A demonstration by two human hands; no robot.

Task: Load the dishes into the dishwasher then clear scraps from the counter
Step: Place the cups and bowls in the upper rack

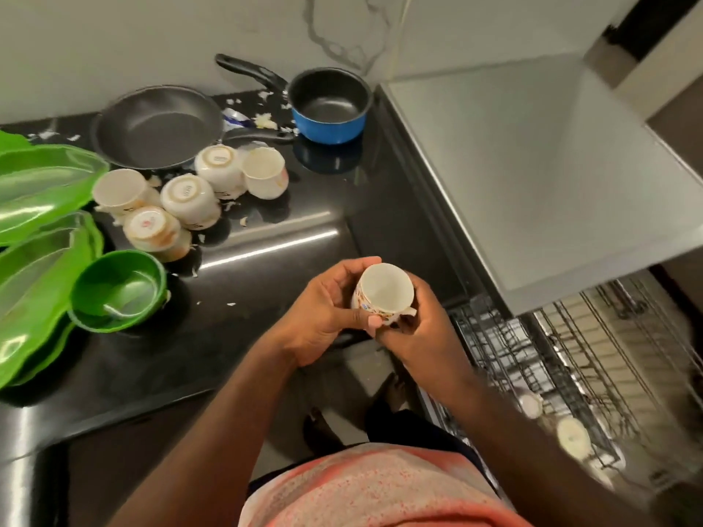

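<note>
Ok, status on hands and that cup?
Left hand and right hand both grip the cup. Five cups lie on counter. Dishwasher rack open, nothing in the way.

We see the black surface (380,184) polished to a mirror gloss — stone, by its look. The cup (384,287) is smooth glazed ceramic; plates (42,184) and bowl (97,277) are glossy translucent green plastic. The frying pan (158,125) is lined matt and dark, the saucepan (331,125) shiny blue outside, the rack (532,359) bright metal wire.

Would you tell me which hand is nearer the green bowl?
Left. The left hand is right of the green bowl; the right hand is farther right, across the cup.
</note>
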